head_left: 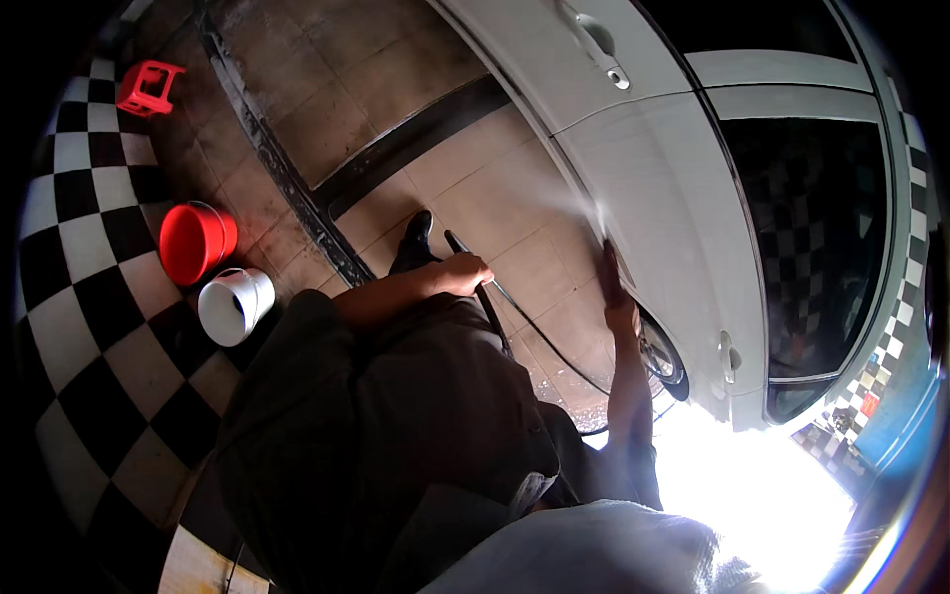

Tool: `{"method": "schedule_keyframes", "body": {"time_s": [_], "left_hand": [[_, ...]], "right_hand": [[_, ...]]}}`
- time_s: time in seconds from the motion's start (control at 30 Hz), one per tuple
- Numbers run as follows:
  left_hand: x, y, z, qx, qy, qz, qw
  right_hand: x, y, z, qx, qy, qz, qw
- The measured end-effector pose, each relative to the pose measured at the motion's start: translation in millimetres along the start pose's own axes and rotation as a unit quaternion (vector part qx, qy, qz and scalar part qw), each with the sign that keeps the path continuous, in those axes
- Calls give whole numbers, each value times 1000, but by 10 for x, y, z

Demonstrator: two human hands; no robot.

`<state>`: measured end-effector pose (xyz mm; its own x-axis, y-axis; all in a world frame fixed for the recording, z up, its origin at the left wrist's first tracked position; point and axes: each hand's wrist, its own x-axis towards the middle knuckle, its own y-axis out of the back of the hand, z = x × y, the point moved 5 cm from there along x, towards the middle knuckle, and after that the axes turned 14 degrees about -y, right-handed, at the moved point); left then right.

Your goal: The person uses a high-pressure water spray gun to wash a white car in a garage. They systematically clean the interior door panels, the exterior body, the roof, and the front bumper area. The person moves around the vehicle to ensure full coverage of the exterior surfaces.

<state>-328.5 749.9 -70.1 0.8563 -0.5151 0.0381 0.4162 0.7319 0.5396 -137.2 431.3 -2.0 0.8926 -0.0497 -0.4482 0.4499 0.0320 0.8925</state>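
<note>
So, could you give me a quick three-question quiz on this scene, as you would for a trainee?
1. Which hand is nearer the pale car?
2. True or false: the left hand is empty.
3. How many buckets are in view, and in what colours?

Key:
1. The right hand.
2. False; it holds a black tube-like thing.
3. Two: a red bucket and a white bucket.

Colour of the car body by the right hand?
The car body is whitish to light grey; best seen in the head view.
</note>
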Motion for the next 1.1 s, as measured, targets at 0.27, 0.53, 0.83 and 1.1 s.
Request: {"method": "schedule_keyframes", "body": {"time_s": [0.27,0.53,0.83,1.1], "left_hand": [[-105,-7,-132,-14,-15,16,1000],[-424,101,-277,10,25,-29,999],[-853,-66,-775,-42,46,-91,994],[-549,1681,-1334,44,114,189,974]], "right_hand": [[-106,-529,839,87,-133,5,987],[-392,-249,-1133,74,136,27,988],[-911,330,-2049,121,325,55,936],[-1145,612,-1991,174,354,147,907]]}}
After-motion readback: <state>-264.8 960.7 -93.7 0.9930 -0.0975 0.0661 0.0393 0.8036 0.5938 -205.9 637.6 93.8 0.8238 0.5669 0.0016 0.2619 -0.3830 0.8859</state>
